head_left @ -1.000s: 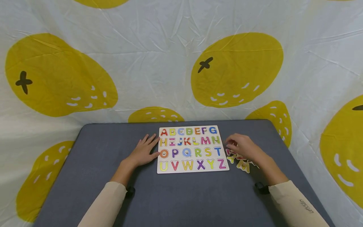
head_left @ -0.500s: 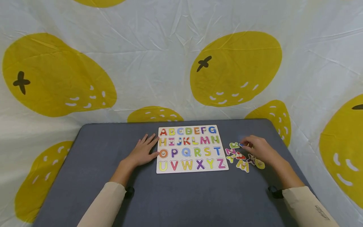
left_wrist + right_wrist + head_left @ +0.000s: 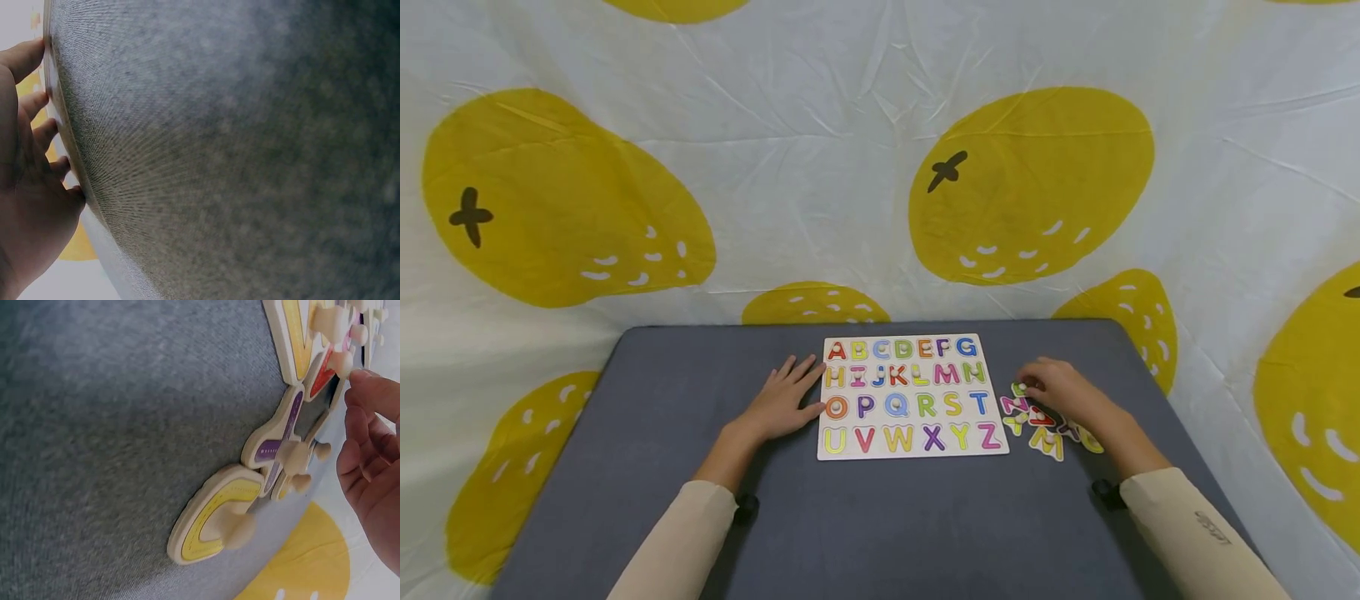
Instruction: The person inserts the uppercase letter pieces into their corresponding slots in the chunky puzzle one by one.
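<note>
A wooden alphabet puzzle board (image 3: 917, 455) lies on the table, with knobs showing on many of its upper letters. My left hand (image 3: 786, 400) rests with spread fingers against its left edge; the left wrist view shows fingertips (image 3: 44, 97) touching that edge. Right of the board, my right hand (image 3: 1063, 392) has bent fingers above a group of loose knobbed letter pieces. A green piece (image 3: 1018, 389) sits by its fingertips, and whether they pinch anything is hidden. Nearby are a pink piece (image 3: 1013, 405), a red piece (image 3: 1040, 417) and a yellow W piece (image 3: 1047, 443).
Closest to the right wrist camera lie a yellow U-shaped piece (image 3: 200, 534) and a purple X piece (image 3: 269, 449). The dark grey table (image 3: 910, 533) ends at a white curtain (image 3: 820, 192) printed with yellow fruit.
My right hand moves right, away from the board, then slightly back left over the loose pieces, covering a blue one seen half a second ago. My left hand stays put.
</note>
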`<action>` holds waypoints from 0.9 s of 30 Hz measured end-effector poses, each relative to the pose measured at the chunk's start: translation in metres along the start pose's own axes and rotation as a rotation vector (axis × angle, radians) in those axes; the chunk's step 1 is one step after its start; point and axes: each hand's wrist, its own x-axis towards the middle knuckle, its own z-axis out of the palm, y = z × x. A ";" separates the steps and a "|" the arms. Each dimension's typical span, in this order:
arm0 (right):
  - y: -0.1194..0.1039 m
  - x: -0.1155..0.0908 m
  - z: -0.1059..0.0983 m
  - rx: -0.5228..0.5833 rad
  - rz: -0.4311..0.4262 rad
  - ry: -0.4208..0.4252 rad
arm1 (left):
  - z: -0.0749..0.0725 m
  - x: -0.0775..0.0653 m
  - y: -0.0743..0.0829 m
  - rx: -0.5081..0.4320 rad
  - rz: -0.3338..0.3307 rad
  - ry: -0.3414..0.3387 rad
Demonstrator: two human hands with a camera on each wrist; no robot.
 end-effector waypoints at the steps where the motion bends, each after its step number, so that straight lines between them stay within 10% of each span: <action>1: 0.000 0.001 0.001 -0.004 0.004 -0.006 | -0.001 -0.001 0.001 0.002 -0.003 -0.001; 27: -0.059 0.027 0.002 0.072 -0.041 -0.056 | 0.000 0.000 0.000 -0.019 -0.005 0.008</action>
